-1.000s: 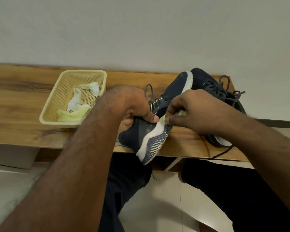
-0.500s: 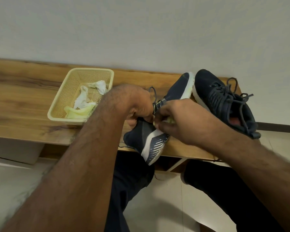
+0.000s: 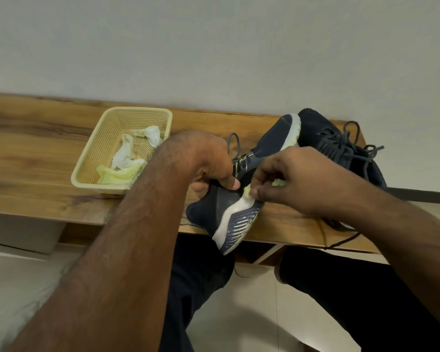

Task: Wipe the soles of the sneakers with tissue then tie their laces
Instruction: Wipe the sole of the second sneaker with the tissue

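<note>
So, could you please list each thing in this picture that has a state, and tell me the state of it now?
held sneaker: tilted on its side, sole facing right, laces untied
left hand: grips the held sneaker
right hand: pinches the tissue
tissue: crumpled, pressed on the white sole edge
second sneaker: resting on the bench, laces loose
basket: upright, holds crumpled tissues

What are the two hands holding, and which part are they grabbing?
The left hand grips the tipped sneaker round its middle. The right hand pinches a wad of tissue against the sneaker's white sole edge.
</note>
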